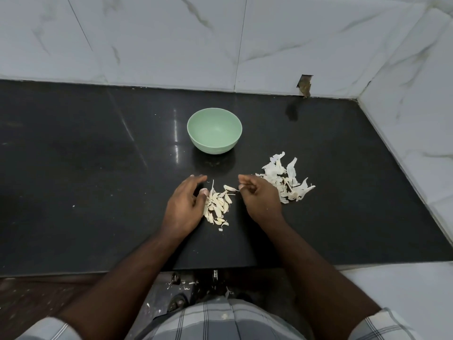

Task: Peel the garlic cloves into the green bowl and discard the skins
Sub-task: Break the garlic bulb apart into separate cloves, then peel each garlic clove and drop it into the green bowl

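Observation:
An empty green bowl (214,130) stands on the black counter (98,168). In front of it lies a small pile of garlic cloves (218,208). My left hand (183,204) hovers at the pile's left side with its fingers loosely spread and its thumb touching the nearest cloves. To the right of the pile is my right hand (259,197), fingers curled. Its thumb and fingertips pinch the thin tail of one garlic clove (229,187) at the top of the pile. A heap of papery white skins (286,182) lies just right of my right hand.
White marble-tile walls (245,45) close off the counter at the back and on the right. The counter's front edge (220,267) is close to my body. Bits of skin (188,287) lie on the floor below it.

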